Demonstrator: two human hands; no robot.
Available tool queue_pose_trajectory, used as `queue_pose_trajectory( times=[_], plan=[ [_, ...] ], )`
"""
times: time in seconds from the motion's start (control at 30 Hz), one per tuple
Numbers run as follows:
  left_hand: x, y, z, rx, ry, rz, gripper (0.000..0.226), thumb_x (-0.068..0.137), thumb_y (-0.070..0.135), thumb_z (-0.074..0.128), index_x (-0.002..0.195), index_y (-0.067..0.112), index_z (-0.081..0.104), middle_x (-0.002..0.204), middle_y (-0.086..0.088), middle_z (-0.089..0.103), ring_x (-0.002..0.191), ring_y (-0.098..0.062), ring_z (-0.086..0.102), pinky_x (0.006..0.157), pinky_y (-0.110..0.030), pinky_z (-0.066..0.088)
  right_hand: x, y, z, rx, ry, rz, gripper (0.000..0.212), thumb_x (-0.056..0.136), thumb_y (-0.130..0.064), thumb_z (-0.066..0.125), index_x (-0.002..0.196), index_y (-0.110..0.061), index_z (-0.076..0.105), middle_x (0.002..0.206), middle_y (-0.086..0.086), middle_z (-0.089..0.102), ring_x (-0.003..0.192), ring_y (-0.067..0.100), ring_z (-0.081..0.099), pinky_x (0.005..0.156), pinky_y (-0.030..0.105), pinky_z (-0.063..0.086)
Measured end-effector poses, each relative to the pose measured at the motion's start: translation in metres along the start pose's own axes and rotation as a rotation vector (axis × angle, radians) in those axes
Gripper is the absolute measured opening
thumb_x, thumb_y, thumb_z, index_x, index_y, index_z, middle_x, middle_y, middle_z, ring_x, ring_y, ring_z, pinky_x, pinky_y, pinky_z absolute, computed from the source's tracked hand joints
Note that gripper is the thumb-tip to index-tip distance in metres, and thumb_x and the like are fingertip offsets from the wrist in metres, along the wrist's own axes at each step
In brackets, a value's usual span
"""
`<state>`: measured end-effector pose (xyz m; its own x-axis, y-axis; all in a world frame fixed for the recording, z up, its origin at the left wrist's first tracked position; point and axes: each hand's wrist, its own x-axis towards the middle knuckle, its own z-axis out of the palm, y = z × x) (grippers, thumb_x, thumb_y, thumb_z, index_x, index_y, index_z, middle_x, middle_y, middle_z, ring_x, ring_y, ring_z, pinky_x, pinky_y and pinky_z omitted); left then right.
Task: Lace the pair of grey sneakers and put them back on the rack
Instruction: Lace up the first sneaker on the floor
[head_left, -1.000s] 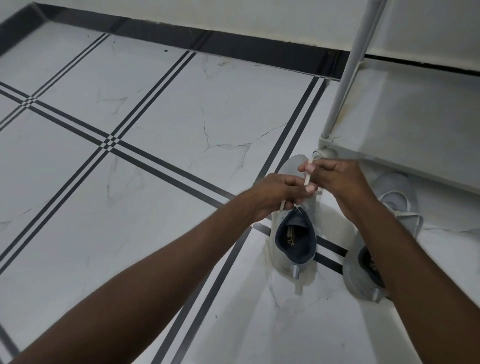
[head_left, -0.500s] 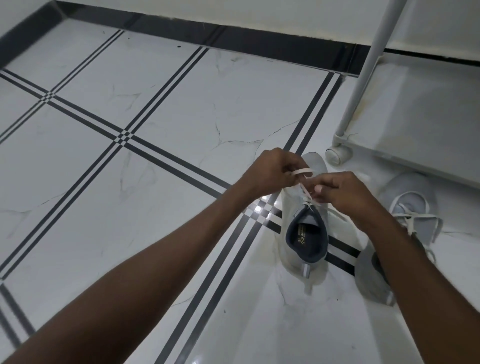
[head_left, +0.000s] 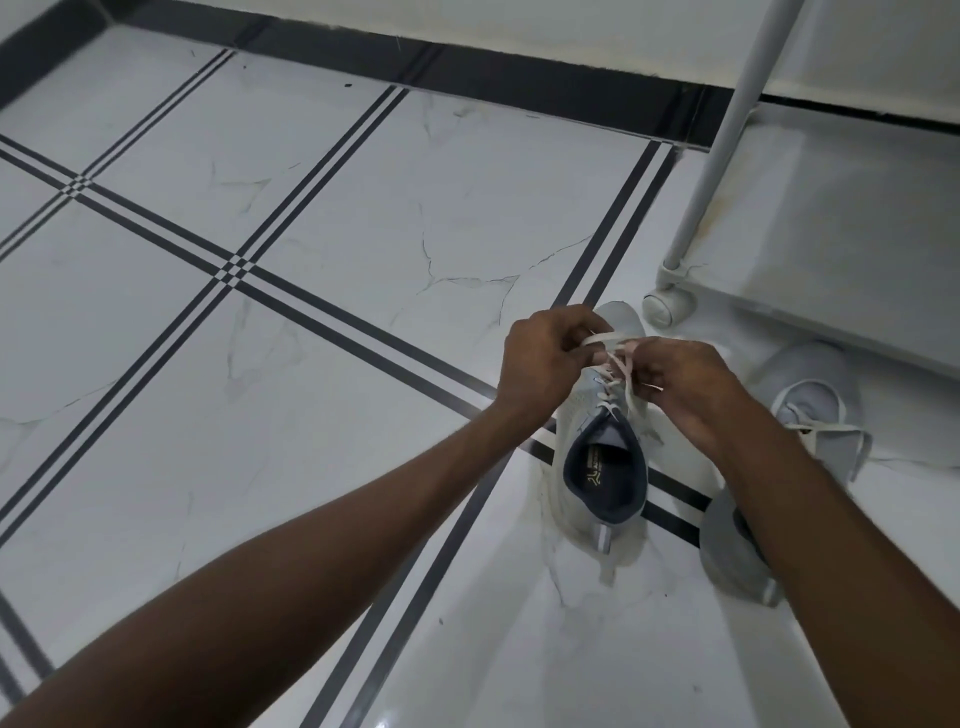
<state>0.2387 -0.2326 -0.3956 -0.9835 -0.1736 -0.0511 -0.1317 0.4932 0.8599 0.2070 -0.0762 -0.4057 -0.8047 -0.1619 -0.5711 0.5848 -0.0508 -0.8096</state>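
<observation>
Two grey sneakers stand on the tiled floor, toes pointing away from me. The left sneaker (head_left: 602, 467) has a dark blue lining and a white lace (head_left: 618, 374) crossed over its tongue. My left hand (head_left: 545, 364) pinches one strand of that lace above the toe end. My right hand (head_left: 685, 384) pinches the other strand just beside it. The right sneaker (head_left: 810, 410) lies partly behind my right forearm, its lace looped loosely across the top.
A white rack (head_left: 831, 249) stands at the right, with a slanted pole, a caster wheel (head_left: 667, 306) and a low shelf close to the sneakers' toes. A black skirting strip (head_left: 467, 67) runs along the far wall. Open white tiles with dark stripes spread to the left.
Both hands have shifted slightly apart over the left sneaker, drawing the lace into a small loop between them. The view has moved a little, showing more of the right sneaker.
</observation>
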Motion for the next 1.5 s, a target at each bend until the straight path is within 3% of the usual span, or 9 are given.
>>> queue_pose_trajectory(
  times=[0.1, 0.23, 0.4, 0.53, 0.63, 0.73, 0.9, 1.07, 1.5],
  plan=[
    [-0.001, 0.001, -0.002, -0.042, -0.013, -0.060, 0.017, 0.074, 0.011, 0.078, 0.090, 0.019, 0.077, 0.076, 0.003, 0.076, 0.072, -0.011, 0.071, 0.078, -0.037, 0.060, 0.000, 0.000, 0.003, -0.033, 0.079, -0.083, 0.009, 0.088, -0.003, 0.063, 0.086, -0.005, 0.071, 0.072, 0.007, 0.065, 0.062, 0.014, 0.058, 0.066, 0.027, 0.050],
    [-0.002, -0.001, -0.017, -0.300, -0.012, -0.358, 0.014, 0.083, 0.007, 0.074, 0.096, 0.008, 0.076, 0.085, -0.012, 0.078, 0.080, -0.024, 0.076, 0.074, -0.030, 0.063, -0.007, -0.002, -0.023, -0.598, 0.563, -0.436, 0.017, 0.088, -0.010, 0.062, 0.087, -0.020, 0.076, 0.076, -0.004, 0.068, 0.069, 0.012, 0.058, 0.061, 0.014, 0.041],
    [-0.008, -0.024, -0.031, -0.307, -0.046, -0.807, 0.020, 0.092, 0.003, 0.062, 0.106, -0.011, 0.063, 0.105, -0.029, 0.072, 0.078, -0.031, 0.071, 0.067, -0.034, 0.062, -0.024, 0.036, -0.037, -1.007, 0.887, -0.516, 0.020, 0.084, -0.009, 0.061, 0.096, -0.016, 0.075, 0.088, 0.011, 0.073, 0.090, 0.038, 0.058, 0.081, 0.042, 0.043],
    [-0.020, -0.034, -0.016, 0.195, -0.186, -0.531, 0.058, 0.088, 0.030, 0.070, 0.135, 0.003, 0.049, 0.129, -0.016, 0.061, 0.108, -0.030, 0.063, 0.094, -0.042, 0.054, -0.033, 0.063, -0.012, -1.028, 0.695, -0.605, 0.031, 0.080, -0.001, 0.068, 0.108, -0.014, 0.074, 0.119, 0.008, 0.070, 0.108, 0.035, 0.050, 0.089, 0.038, 0.035],
    [-0.028, -0.022, 0.006, 0.354, -0.242, -0.203, 0.036, 0.082, 0.027, 0.076, 0.115, 0.015, 0.071, 0.117, -0.005, 0.072, 0.107, -0.023, 0.067, 0.090, -0.035, 0.055, -0.034, 0.074, -0.001, -0.914, 0.441, -0.515, 0.029, 0.082, 0.005, 0.060, 0.099, -0.012, 0.076, 0.104, 0.009, 0.073, 0.097, 0.035, 0.057, 0.083, 0.035, 0.041],
    [-0.027, -0.022, 0.014, 0.353, -0.219, -0.164, 0.016, 0.078, 0.023, 0.079, 0.092, 0.015, 0.078, 0.090, -0.005, 0.077, 0.082, -0.021, 0.071, 0.071, -0.027, 0.055, -0.032, 0.069, -0.006, -0.856, 0.375, -0.429, 0.020, 0.082, -0.002, 0.064, 0.090, -0.017, 0.075, 0.090, 0.008, 0.074, 0.083, 0.032, 0.066, 0.075, 0.035, 0.050],
    [-0.014, -0.021, 0.007, 0.330, -0.273, -0.116, 0.011, 0.081, 0.017, 0.077, 0.091, 0.012, 0.076, 0.083, -0.002, 0.075, 0.078, -0.015, 0.069, 0.072, -0.023, 0.049, -0.027, 0.053, -0.017, -0.759, 0.242, -0.379, 0.015, 0.079, -0.005, 0.070, 0.073, -0.018, 0.069, 0.067, 0.000, 0.071, 0.056, 0.019, 0.069, 0.059, 0.032, 0.058],
    [-0.017, -0.044, -0.017, 0.524, -0.367, 0.053, 0.014, 0.073, -0.002, 0.066, 0.072, 0.010, 0.071, 0.073, -0.004, 0.072, 0.070, -0.021, 0.068, 0.068, -0.030, 0.053, -0.025, 0.074, -0.038, -0.835, 0.360, -0.324, 0.029, 0.068, 0.013, 0.059, 0.060, -0.015, 0.060, 0.060, 0.001, 0.065, 0.057, 0.024, 0.064, 0.046, 0.023, 0.045],
    [-0.019, -0.062, -0.034, 0.377, -0.498, -0.098, 0.006, 0.080, 0.015, 0.079, 0.081, 0.010, 0.076, 0.073, -0.003, 0.076, 0.063, -0.014, 0.072, 0.069, -0.025, 0.058, -0.019, 0.072, -0.040, -0.971, 0.372, -0.347, 0.021, 0.071, 0.003, 0.072, 0.065, -0.016, 0.073, 0.068, 0.007, 0.071, 0.066, 0.028, 0.064, 0.061, 0.032, 0.051]
  ],
)
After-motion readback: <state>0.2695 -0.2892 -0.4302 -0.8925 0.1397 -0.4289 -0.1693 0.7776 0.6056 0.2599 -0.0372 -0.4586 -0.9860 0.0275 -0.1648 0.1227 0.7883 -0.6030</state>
